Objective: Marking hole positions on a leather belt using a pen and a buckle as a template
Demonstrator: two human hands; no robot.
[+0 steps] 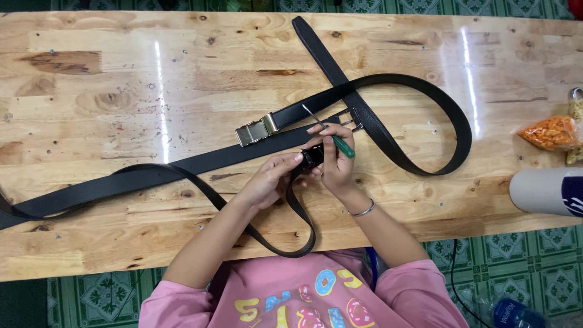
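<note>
My left hand (271, 180) pinches the end of a black leather belt (139, 177) near the middle of the wooden table (121, 79). My right hand (336, 163) touches the same belt end and holds a small screwdriver (331, 135) with a green handle, its metal tip pointing up and left. That belt runs off to the left edge and loops down toward my body. A second black belt (419, 97) with a gold clamp buckle (256, 130) curves in a wide loop to the right. A silver frame buckle (351, 119) lies just above my right hand.
A bag of orange snacks (551, 132) sits at the table's right edge. Below it lies a grey cylinder with a dark band (545, 191). A black cable (454, 273) hangs off the near edge over the green patterned floor, by a blue bottle (510, 313).
</note>
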